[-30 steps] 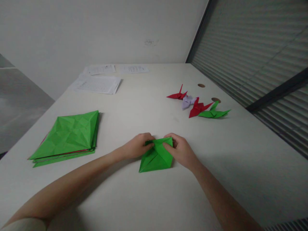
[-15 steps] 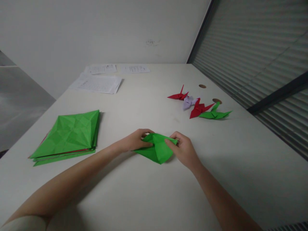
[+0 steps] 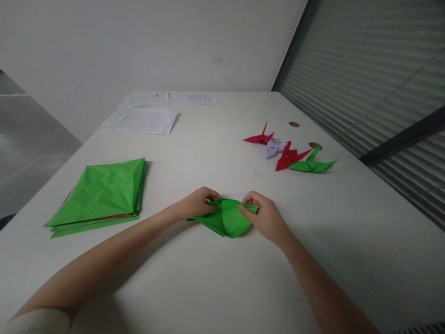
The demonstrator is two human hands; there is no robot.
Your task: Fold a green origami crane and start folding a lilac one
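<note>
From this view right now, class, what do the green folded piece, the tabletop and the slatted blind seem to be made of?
Green folded piece: probably thin matte paper, by its creases and curves. Tabletop: smooth, white, perhaps laminate; no grain shows. Slatted blind: dull, narrow slats suggest metal or plastic, unclear which.

Left arm (image 3: 118, 260) bare below a pale sleeve (image 3: 40, 321), slanting up from lower left. Left hand (image 3: 201, 203) back upward, fingers arched, thumb pointing right beneath them; pinch closed, fingertips partly hidden. Right arm (image 3: 314, 276) bare, slanting up and leftward from lower right. Right hand (image 3: 263, 214): fingers curled, thumb extended left, pinched. Hands apart but near, about level, thumbs facing inward.
</note>
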